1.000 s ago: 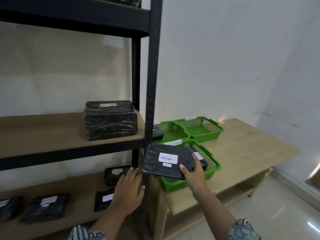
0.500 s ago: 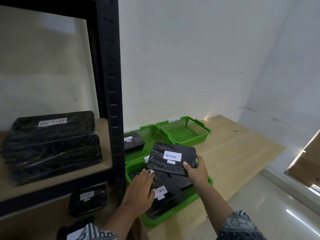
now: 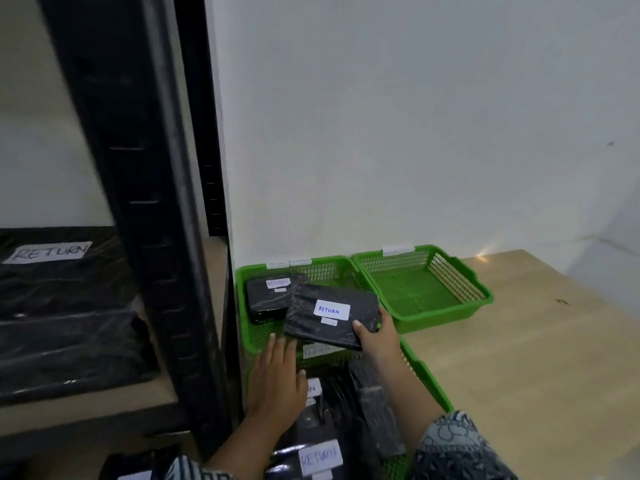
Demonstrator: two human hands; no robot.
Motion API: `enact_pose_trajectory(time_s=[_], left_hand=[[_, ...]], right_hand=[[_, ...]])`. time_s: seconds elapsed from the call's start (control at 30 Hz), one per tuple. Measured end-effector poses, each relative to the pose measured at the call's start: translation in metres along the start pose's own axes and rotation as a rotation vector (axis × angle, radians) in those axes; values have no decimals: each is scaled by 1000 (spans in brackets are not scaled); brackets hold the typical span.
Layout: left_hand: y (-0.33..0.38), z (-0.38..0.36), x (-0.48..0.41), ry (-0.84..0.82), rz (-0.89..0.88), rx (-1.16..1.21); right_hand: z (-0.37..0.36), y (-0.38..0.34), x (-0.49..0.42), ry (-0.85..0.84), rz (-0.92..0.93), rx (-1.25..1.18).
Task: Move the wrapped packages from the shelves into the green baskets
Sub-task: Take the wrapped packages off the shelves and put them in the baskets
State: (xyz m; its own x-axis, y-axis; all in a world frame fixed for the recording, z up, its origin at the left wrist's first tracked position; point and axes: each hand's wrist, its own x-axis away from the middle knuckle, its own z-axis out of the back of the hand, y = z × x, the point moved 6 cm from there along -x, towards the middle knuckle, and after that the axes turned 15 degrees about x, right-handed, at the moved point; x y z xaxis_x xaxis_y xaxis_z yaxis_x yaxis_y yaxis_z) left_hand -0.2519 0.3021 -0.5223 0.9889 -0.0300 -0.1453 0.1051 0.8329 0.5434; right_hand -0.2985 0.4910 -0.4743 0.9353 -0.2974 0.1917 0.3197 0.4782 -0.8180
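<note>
My right hand (image 3: 377, 336) grips a flat black wrapped package (image 3: 329, 315) with a white "RETURN" label, held above the far left green basket (image 3: 332, 268). That basket holds one smaller black package (image 3: 268, 299). My left hand (image 3: 277, 382) is open, fingers spread, resting on the black packages (image 3: 332, 427) piled in the near green basket (image 3: 429, 382). A third green basket (image 3: 481, 292) at the back right has nothing in it. On the shelf (image 3: 162, 396) to the left lies a big black wrapped package (image 3: 62, 306) labelled "RETURN".
The black metal shelf post (image 3: 138, 202) stands close on the left, right beside the baskets. All baskets sit on a light wooden table (image 3: 536, 358) against a white wall. Another labelled package (image 3: 138, 469) shows on the lower shelf.
My right hand has carried the labelled package from over the near basket to over the far left basket. My left hand stays on the near basket's pile. The view has moved closer and lower.
</note>
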Motion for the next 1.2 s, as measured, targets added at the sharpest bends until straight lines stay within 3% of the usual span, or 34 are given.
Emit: enact_pose_trajectory(time_s=[0.2,0.5,0.8,1.0,1.1,1.2], left_hand=[[-28,-1,-39,92,222,-56],[-57,-11,-50,147,409,-51],[-66,-18,-46,213,400,13],[-67,-19,-45,212,384,28],[-66,-18,-45,213,378,28],[-66,-17,-45,219,363,30]], right_hand=[[-26,-10,-70,-176,36,44],[-73,-1,-122,-407,51,198],[-109,3,-134,-620,-5,298],[-123,-5,-129,-670,35,338],[-131,-6,-122,-612,84,325],[-129,-4,-120,-616,39,258]])
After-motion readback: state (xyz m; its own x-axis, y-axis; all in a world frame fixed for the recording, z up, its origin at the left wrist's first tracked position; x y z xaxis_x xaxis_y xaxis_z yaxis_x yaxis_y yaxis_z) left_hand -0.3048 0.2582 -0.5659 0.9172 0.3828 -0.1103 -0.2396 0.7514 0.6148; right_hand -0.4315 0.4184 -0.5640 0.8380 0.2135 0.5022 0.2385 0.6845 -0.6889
